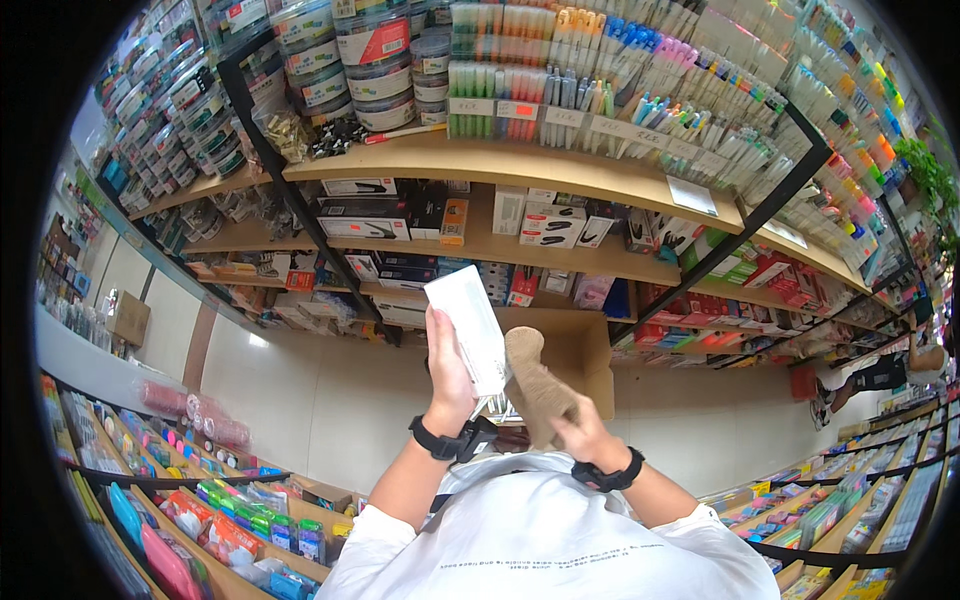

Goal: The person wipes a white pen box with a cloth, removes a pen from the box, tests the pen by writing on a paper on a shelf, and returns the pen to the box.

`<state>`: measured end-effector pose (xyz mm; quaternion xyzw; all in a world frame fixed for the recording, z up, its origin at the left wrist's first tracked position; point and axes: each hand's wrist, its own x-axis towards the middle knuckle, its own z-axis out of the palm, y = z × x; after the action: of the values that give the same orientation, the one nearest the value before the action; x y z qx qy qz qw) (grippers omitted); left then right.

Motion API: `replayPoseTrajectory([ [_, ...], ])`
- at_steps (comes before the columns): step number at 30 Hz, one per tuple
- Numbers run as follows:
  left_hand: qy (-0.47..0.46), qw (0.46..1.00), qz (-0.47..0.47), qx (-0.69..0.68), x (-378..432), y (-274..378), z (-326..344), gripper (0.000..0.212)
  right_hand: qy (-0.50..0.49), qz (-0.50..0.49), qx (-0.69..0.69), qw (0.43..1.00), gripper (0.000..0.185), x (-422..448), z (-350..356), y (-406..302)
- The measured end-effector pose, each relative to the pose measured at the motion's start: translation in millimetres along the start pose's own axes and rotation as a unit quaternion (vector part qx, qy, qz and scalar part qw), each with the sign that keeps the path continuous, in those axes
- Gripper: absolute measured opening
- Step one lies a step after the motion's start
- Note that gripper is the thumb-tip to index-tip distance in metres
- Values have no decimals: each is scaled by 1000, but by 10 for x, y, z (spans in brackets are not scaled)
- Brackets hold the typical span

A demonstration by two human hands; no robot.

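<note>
My left hand (448,379) grips a flat white box (466,326) by its left edge, with its broad face turned up. In my right hand (591,433) is a bunched brown cloth (536,375), which hangs close to the right edge of the white box. Whether cloth and box touch I cannot tell. Below both hands stands an open cardboard carton (592,352), its inside partly hidden by the cloth. Some small items show under the white box, too covered to name.
Ahead rises a shelving unit with a wooden shelf (465,161) holding pens (517,82), round plastic tubs (379,67) and boxed stationery (551,225). Black metal posts (300,217) frame it. Goods bins (240,517) lie behind at left. A person (885,375) is at far right.
</note>
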<state>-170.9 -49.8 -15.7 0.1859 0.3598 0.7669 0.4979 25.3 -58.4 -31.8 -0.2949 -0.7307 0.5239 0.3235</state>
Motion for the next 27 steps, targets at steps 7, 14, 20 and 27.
replayPoseTrajectory([
  [7, -113, 978, -136, -109, -3, 151, -38, 75, 235, 127, 297, 917, 43, 4, -136, 187],
  [14, -104, 994, -43, -6, -86, -161, -25, 62, 177, 194, 414, 871, 45, 25, -39, 88],
  [20, -90, 995, -28, -14, -132, -364, 135, 62, 101, 126, 329, 930, 57, 73, 32, 80],
  [27, -106, 987, -105, -54, -124, -547, 108, 51, 126, 161, 262, 943, 57, 98, -112, 121],
])
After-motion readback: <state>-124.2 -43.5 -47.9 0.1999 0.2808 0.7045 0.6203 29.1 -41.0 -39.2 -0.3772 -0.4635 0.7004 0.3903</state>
